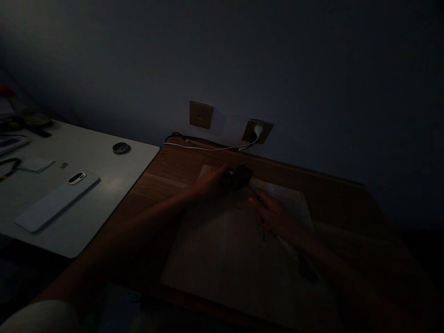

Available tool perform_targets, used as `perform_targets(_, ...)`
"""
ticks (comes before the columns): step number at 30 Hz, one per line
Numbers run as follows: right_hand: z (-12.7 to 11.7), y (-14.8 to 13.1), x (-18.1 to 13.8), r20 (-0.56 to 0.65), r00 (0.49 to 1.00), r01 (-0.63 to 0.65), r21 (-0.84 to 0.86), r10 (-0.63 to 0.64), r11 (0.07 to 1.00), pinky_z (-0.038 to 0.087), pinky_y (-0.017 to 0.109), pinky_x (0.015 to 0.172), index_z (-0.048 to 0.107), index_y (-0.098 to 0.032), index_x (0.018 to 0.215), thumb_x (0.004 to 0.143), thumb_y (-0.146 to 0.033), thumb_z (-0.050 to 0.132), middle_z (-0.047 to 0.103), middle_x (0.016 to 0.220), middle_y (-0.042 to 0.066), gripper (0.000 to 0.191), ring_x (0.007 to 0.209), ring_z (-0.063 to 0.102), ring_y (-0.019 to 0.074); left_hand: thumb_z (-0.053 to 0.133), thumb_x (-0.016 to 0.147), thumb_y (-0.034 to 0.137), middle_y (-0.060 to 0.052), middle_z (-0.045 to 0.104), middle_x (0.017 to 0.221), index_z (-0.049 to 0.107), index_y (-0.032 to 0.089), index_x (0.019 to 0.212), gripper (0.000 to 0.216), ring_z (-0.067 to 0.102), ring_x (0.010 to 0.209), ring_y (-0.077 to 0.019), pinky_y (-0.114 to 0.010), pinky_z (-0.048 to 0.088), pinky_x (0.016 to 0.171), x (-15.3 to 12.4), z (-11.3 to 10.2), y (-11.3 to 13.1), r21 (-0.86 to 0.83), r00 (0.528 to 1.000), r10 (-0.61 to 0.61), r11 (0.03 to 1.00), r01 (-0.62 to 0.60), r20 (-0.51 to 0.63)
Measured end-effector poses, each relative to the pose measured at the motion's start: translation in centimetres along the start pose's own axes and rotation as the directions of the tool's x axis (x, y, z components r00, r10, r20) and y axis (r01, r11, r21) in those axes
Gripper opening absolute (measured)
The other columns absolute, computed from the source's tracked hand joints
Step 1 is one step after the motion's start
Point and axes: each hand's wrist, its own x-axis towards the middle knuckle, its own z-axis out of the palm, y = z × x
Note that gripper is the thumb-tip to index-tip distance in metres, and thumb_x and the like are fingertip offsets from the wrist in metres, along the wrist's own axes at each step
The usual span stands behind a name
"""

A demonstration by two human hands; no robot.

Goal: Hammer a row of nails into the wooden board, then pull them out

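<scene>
The scene is very dim, so fine detail is lost. My left hand (212, 181) is closed at the near side of a dark rounded lump (242, 176), whose kind I cannot make out. From that lump a thin stem-like piece (254, 188) runs down toward my right hand (272, 213), which has its fingers closed around it. Both hands are over a pale flat board (222, 259). Beside my right forearm a dark blurred shape (307, 270) lies on the board; whether it joins the stem is hidden.
The board rests on a wooden tabletop (156, 178) against the wall. On the white table (114, 185) at left are a phone (57, 201), a roll of tape (121, 148) and several tools. A white cable (208, 149) runs to a plug (258, 131) in the socket.
</scene>
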Motion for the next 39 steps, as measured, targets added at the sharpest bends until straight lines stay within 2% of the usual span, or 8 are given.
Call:
perform_targets(7, -1.1, 1.6, -0.4, -0.040, 0.998, -0.037, 0.077, 0.040, 0.996, 0.029, 0.022, 0.031, 0.055, -0.025, 0.100, 0.093, -0.058, 0.052, 0.047, 0.057, -0.009, 0.034, 0.034, 0.039, 0.0091, 0.073, 0.081, 0.033, -0.016, 0.056, 0.126, 0.057, 0.016, 0.123, 0.048, 0.054, 0.120, -0.0306, -0.045, 0.048, 0.102, -1.3, -1.5, 2.4, 0.186, 0.993, 0.103, 0.978, -0.090, -0.062)
perform_targets(9, -1.3, 2.3, -0.3, -0.045, 0.998, -0.046, 0.081, 0.050, 0.996, 0.030, 0.022, 0.031, 0.054, -0.025, 0.099, 0.092, -0.060, 0.053, 0.047, 0.056, -0.009, 0.035, 0.034, 0.039, 0.0089, 0.072, 0.084, 0.036, -0.014, 0.056, 0.124, 0.061, 0.018, 0.118, 0.040, 0.053, 0.118, -0.0303, -0.045, 0.046, 0.102, -1.7, -1.9, 3.5, 0.245, 0.970, 0.233, 0.939, -0.242, 0.064)
perform_targets(11, -1.3, 2.9, -0.2, -0.048, 0.998, -0.047, 0.074, 0.051, 0.996, 0.030, 0.022, 0.030, 0.053, -0.025, 0.096, 0.091, -0.061, 0.052, 0.046, 0.056, -0.009, 0.036, 0.034, 0.039, 0.0088, 0.074, 0.085, 0.037, -0.013, 0.058, 0.123, 0.064, 0.020, 0.116, 0.037, 0.054, 0.114, -0.0285, -0.042, 0.045, 0.100, -1.9, -1.9, 4.4, 0.239, 0.911, 0.343, 0.888, -0.394, 0.228)
perform_targets(14, -1.2, 3.3, -0.1, -0.050, 0.998, -0.028, 0.056, 0.031, 0.998, 0.031, 0.022, 0.031, 0.051, -0.024, 0.089, 0.091, -0.061, 0.050, 0.046, 0.057, -0.009, 0.037, 0.035, 0.040, 0.0084, 0.073, 0.087, 0.033, -0.014, 0.060, 0.124, 0.066, 0.017, 0.114, 0.032, 0.054, 0.112, -0.0276, -0.040, 0.046, 0.098, -1.9, -1.5, 5.1, 0.241, 0.855, 0.406, 0.838, -0.490, 0.324)
perform_targets(21, -1.3, 3.2, -0.1, -0.040, 0.998, -0.045, 0.045, 0.046, 0.998, 0.031, 0.020, 0.030, 0.051, -0.024, 0.094, 0.091, -0.059, 0.050, 0.045, 0.057, -0.009, 0.035, 0.036, 0.042, 0.0085, 0.060, 0.096, 0.023, -0.015, 0.066, 0.120, 0.069, 0.015, 0.099, 0.013, 0.057, 0.109, -0.0261, -0.039, 0.046, 0.095, -1.8, -0.5, 5.5, 0.303, 0.844, 0.404, 0.803, -0.512, 0.354)
perform_targets(29, -1.4, 3.8, -0.1, -0.066, 0.996, -0.055, 0.127, 0.063, 0.990, 0.030, 0.021, 0.030, 0.051, -0.025, 0.089, 0.085, -0.066, 0.055, 0.045, 0.056, -0.009, 0.041, 0.035, 0.039, 0.0083, 0.045, 0.102, 0.021, -0.010, 0.070, 0.099, 0.066, 0.016, 0.106, 0.022, 0.063, 0.092, -0.0199, -0.033, 0.047, 0.087, -0.9, -1.3, 4.4, 0.335, 0.945, 0.241, 0.891, -0.306, 0.222)
perform_targets(35, -1.5, 4.3, -0.1, -0.053, 0.996, -0.060, 0.142, 0.068, 0.988, 0.031, 0.022, 0.031, 0.053, -0.025, 0.095, 0.089, -0.062, 0.054, 0.046, 0.057, -0.009, 0.038, 0.036, 0.040, 0.0090, 0.060, 0.097, 0.026, -0.010, 0.071, 0.106, 0.068, 0.018, 0.108, 0.016, 0.060, 0.102, -0.0251, -0.038, 0.044, 0.090, -1.0, -2.6, 4.3, 0.436, 0.895, 0.343, 0.785, -0.440, 0.285)
perform_targets(39, -1.5, 4.3, -0.1, -0.042, 0.997, -0.060, 0.135, 0.066, 0.989, 0.029, 0.022, 0.031, 0.051, -0.025, 0.092, 0.090, -0.063, 0.054, 0.045, 0.057, -0.009, 0.038, 0.035, 0.039, 0.0086, 0.058, 0.097, 0.017, -0.009, 0.071, 0.110, 0.068, 0.021, 0.113, 0.020, 0.060, 0.101, -0.0234, -0.037, 0.043, 0.085, -1.0, -2.5, 4.3, 0.474, 0.801, 0.430, 0.649, -0.595, 0.416)
